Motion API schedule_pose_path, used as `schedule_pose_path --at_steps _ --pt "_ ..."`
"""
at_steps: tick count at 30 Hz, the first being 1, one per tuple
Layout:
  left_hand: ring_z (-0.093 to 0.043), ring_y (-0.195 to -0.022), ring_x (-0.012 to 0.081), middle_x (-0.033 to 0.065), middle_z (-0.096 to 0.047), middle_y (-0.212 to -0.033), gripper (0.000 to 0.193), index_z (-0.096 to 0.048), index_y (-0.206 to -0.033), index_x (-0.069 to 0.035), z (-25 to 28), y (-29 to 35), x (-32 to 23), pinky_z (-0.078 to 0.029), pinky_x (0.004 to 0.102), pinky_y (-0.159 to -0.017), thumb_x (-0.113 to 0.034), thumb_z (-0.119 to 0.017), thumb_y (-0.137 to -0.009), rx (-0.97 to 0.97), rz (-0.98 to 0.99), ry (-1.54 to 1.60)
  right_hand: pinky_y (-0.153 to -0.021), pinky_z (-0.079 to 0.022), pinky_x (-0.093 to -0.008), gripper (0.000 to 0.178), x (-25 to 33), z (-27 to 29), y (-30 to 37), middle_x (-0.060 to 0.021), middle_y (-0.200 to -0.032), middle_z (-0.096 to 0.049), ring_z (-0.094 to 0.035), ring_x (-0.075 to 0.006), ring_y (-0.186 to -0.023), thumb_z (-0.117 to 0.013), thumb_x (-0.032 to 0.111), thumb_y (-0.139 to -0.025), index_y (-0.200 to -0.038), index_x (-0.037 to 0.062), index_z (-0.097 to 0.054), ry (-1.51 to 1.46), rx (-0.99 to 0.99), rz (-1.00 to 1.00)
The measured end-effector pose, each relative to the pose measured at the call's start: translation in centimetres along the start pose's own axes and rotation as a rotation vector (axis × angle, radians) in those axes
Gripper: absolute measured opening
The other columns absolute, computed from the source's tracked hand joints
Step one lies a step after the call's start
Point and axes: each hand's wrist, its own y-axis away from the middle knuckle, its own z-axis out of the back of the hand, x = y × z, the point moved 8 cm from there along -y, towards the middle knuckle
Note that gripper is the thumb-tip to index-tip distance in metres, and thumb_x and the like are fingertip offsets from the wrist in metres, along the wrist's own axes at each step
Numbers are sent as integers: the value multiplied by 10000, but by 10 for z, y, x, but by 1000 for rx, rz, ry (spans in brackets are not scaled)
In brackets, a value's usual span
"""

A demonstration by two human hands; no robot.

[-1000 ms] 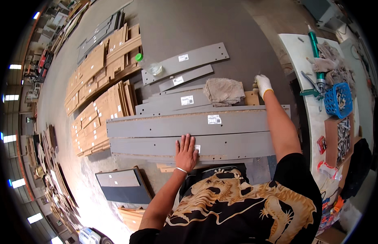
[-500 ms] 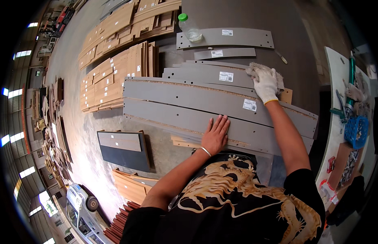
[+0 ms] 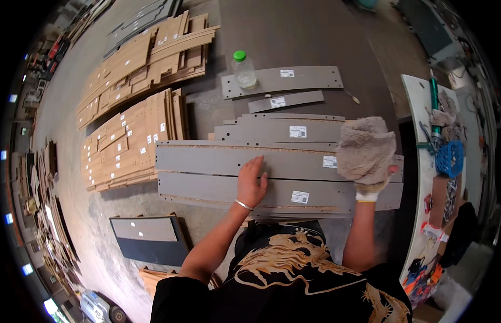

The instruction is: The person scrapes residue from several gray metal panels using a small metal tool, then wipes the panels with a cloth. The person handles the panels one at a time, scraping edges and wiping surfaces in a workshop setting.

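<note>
The gloved right hand (image 3: 369,192) has its fingers, mostly hidden, closed on a greyish cloth (image 3: 366,151) over the right part of the upper grey panel (image 3: 202,159). The bare left hand (image 3: 252,183), empty with fingers loosely extended, is over the lower grey panel (image 3: 207,186) too; contact is hard to tell.

The bottle (image 3: 244,74) stands on a board (image 3: 311,79); stacked planks (image 3: 138,137) lie left of it; before it, a strip (image 3: 308,99), then the front panels (image 3: 204,160); before it rightward, the cloth (image 3: 367,151); far right of it, a worktop (image 3: 416,102) bearing a basket (image 3: 450,160).
</note>
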Motion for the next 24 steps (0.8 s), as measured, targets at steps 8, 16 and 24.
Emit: schedule_pose_path --at_steps 8,16,24 --pt "-608 -1138 395 202 -640 -1263 573 -577 -1360 -1 46 -80 -100 -492 465 -968 30 -680 -798 12 -352 212 -1263 -173 -581 1026 -66 -19 19 -18 -1725 -197 -199 -326 -1569 -633 710 -881 -1668 246 -164 242 -63 -39" --pt "-618 -990 257 124 -633 -1150 384 -594 -1287 6 14 -36 -103 -503 370 -892 -150 -694 -950 139 94 759 -1047 -496 -357 923 -148 -67 49 -89 -1425 -563 -571 -220 -1273 -840 460 -850 -1539 35 -395 402 -160 -320" --pt "-522 -745 54 -2 -617 -835 258 -584 -931 4 19 -4 -90 -442 249 -633 -212 -717 -978 221 424 806 -955 -481 -271 480 -157 -83 87 -52 -1233 -676 -607 -133 -1090 -621 303 -1051 -1409 -13 -574 885 -71 -313"
